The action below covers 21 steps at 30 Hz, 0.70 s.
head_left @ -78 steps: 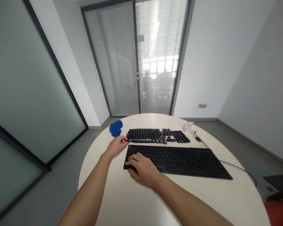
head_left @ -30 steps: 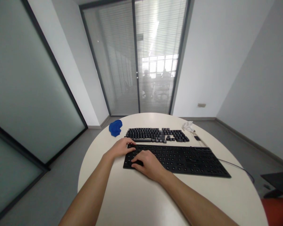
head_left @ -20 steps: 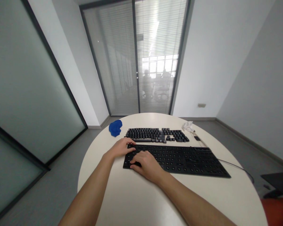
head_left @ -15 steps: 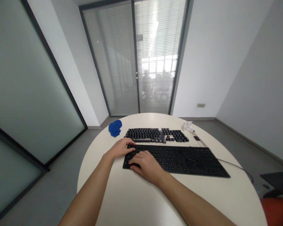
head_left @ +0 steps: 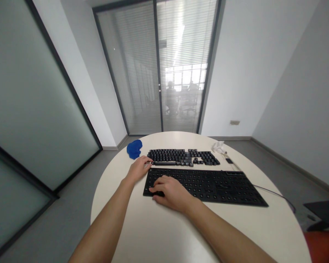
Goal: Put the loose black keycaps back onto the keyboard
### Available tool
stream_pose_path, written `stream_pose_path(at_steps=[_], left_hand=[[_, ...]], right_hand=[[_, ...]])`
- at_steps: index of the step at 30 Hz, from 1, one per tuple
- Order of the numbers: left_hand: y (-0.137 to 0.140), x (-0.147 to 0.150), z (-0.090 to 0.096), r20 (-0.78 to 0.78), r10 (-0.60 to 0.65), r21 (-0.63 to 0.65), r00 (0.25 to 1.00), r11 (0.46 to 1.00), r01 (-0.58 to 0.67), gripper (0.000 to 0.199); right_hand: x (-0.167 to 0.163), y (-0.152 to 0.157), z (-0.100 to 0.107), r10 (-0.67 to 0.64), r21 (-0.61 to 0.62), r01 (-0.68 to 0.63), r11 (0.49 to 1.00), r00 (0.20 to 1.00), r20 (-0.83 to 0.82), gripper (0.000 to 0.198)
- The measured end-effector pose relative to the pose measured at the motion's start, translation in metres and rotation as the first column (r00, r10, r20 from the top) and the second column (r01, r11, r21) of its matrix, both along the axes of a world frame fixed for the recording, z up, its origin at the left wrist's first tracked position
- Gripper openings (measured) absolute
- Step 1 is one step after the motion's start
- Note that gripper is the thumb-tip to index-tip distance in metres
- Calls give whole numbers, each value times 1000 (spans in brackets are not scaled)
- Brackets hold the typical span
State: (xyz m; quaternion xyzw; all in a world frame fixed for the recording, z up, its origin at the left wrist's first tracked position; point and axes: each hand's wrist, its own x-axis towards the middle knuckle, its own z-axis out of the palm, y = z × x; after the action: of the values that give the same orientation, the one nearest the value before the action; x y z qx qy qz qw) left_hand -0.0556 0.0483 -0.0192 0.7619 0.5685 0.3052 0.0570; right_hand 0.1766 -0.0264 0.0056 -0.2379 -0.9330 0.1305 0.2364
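A black keyboard with its keycaps off lies across the table, bare switches showing. My right hand rests on its left end, fingers curled down and thumb tucked close to them; whatever is between the fingertips is hidden. Behind the keyboard, loose black keycaps are laid out in rows like a keyboard layout. At the left end of the front row, beside the long spacebar keycap, is my left hand, its thumb and forefinger closed around a small dark keycap.
A blue cloth-like piece lies at the table's back left. Crumpled white tissue sits at the back right, beside a cable with a dark plug. The keyboard's cable runs off the right edge of the round table.
My left hand has moved off the keyboard, back and to the left, to the front row of loose keycaps. The right hand has stayed in nearly the same place.
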Motion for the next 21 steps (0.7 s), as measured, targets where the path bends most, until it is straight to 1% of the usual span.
stream_pose_path(at_steps=[6,17,21], left_hand=[[-1,5,-4,-34,31,2,999,1000,-31,24],[-1,10,-5,-83,81,5,993,997,-81,18],[-1,9,-3,-94,90,9,992,996,-90,16]], right_hand=[[2,1,3,3,-21,-3,1000,1000,-7,28],[0,2,2,-5,-44,5,999,1000,-2,30],[-1,2,3,-10,-31,10,999,1000,16,26]])
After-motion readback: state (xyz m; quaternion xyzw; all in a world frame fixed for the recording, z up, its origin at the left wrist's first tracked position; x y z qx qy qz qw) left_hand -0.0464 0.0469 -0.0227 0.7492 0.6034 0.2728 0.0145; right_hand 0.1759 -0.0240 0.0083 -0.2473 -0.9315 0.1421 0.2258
